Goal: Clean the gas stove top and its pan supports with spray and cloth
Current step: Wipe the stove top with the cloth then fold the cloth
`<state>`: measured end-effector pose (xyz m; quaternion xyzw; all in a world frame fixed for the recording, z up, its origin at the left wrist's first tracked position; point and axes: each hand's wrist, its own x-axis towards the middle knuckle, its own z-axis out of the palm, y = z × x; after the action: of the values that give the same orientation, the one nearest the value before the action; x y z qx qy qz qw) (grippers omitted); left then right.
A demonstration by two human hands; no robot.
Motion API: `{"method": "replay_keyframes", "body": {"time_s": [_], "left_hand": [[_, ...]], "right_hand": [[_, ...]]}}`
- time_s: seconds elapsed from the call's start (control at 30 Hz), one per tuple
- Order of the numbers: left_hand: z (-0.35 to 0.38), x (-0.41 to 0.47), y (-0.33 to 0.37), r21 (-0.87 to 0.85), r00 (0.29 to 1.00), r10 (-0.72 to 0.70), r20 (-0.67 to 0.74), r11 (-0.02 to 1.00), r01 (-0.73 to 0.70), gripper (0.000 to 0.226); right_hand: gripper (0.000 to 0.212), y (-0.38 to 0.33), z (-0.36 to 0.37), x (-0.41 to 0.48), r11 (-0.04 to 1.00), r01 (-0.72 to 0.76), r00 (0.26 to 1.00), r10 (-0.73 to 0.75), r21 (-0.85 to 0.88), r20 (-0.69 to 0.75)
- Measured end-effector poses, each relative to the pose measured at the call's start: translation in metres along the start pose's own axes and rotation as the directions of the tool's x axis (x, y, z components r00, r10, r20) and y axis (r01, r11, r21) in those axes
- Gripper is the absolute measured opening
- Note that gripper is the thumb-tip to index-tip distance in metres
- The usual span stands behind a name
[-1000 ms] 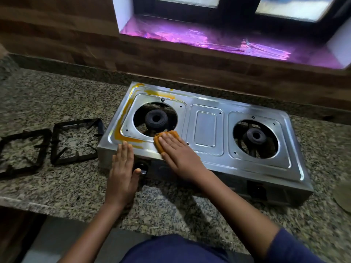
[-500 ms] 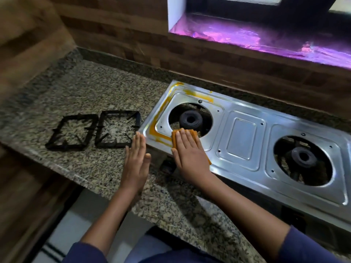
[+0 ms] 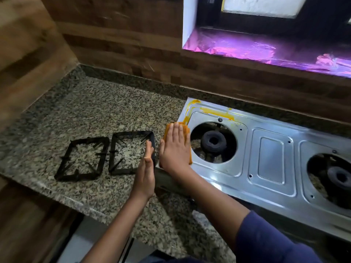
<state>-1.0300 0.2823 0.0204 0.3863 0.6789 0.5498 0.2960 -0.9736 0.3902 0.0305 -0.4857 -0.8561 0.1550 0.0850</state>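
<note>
A steel two-burner gas stove (image 3: 269, 158) sits on the granite counter with its pan supports off. Yellow-orange grime (image 3: 214, 112) streaks its back left corner and far edge. My right hand (image 3: 175, 149) lies flat, fingers straight, pressing an orange cloth (image 3: 167, 132) onto the stove's left edge beside the left burner (image 3: 213, 141). My left hand (image 3: 146, 171) stands on edge with straight fingers against the stove's left side, holding nothing. Two black pan supports (image 3: 83, 158) (image 3: 131, 151) lie side by side on the counter to the left.
The granite counter (image 3: 106, 114) runs left to a wood-panelled corner wall (image 3: 34, 54). A window sill lined with purple-lit foil (image 3: 262, 48) is behind the stove. The right burner (image 3: 340, 177) sits at the frame's right edge. The counter's front edge is close to my body.
My right hand slid the cloth from the front of the left burner round to the stove's left edge. My left hand shifted from lying flat at the front corner to standing on edge beside it.
</note>
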Motion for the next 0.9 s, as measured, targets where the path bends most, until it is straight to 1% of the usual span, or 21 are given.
{"method": "replay_keyframes", "body": {"time_s": [0.1,0.23,0.33,0.43,0.5,0.57,0.63,0.7,0.73,0.77,0.8,0.83,0.87,0.9], "left_hand": [[0.004,0.023,0.002,-0.025,0.998,0.027,0.058,0.999,-0.025,0.095],[0.011,0.051,-0.001,0.033,0.992,0.007,0.123,0.999,-0.011,0.097],[0.015,0.065,0.0,0.109,0.983,0.008,0.185,0.994,-0.029,0.095],[0.019,0.071,-0.003,0.169,0.965,0.045,0.258,0.981,-0.091,0.093],[0.02,0.071,-0.006,0.227,0.949,0.058,0.309,0.965,-0.133,0.09],[0.019,0.071,-0.006,0.313,0.935,0.062,0.35,0.933,-0.179,0.09],[0.017,0.071,-0.003,0.412,0.917,0.064,0.393,0.879,-0.238,0.09],[0.016,0.072,0.002,0.512,0.896,0.058,0.44,0.804,-0.303,0.089],[0.016,0.073,0.004,0.549,0.885,0.059,0.462,0.765,-0.338,0.087],[0.015,0.074,0.007,0.575,0.873,0.066,0.484,0.728,-0.374,0.085],[0.016,0.078,0.009,0.59,0.861,0.075,0.504,0.698,-0.406,0.083],[0.017,0.081,0.012,0.603,0.853,0.084,0.515,0.673,-0.43,0.08],[0.019,0.085,0.014,0.609,0.848,0.094,0.521,0.655,-0.447,0.079],[0.021,0.088,0.016,0.613,0.846,0.101,0.524,0.645,-0.457,0.078]], "right_hand": [[0.066,0.005,-0.006,0.035,0.996,-0.091,0.995,0.091,-0.007,-0.031],[0.065,0.027,-0.016,0.089,0.986,-0.165,0.986,0.164,-0.027,-0.025],[0.064,0.045,-0.026,0.128,0.977,-0.209,0.978,0.209,-0.037,-0.018],[0.063,0.063,-0.032,0.154,0.972,-0.229,0.973,0.227,-0.046,-0.034],[0.062,0.077,-0.037,0.168,0.969,-0.245,0.968,0.243,-0.021,-0.069],[0.054,0.093,-0.042,0.177,0.966,-0.257,0.958,0.253,-0.015,-0.138],[0.038,0.11,-0.051,0.178,0.959,-0.278,0.936,0.282,0.049,-0.213],[0.03,0.124,-0.061,0.173,0.934,-0.271,0.905,0.33,0.233,-0.268],[0.028,0.13,-0.068,0.17,0.898,-0.237,0.887,0.355,0.37,-0.295],[0.026,0.132,-0.078,0.165,0.828,-0.181,0.859,0.397,0.531,-0.325],[0.024,0.137,-0.087,0.161,0.708,-0.118,0.824,0.461,0.696,-0.329],[0.023,0.139,-0.094,0.156,0.541,-0.065,0.794,0.537,0.838,-0.285],[0.025,0.146,-0.101,0.153,0.356,-0.019,0.774,0.597,0.934,-0.212],[0.029,0.155,-0.106,0.148,0.174,0.017,0.767,0.629,0.985,-0.125]]}}
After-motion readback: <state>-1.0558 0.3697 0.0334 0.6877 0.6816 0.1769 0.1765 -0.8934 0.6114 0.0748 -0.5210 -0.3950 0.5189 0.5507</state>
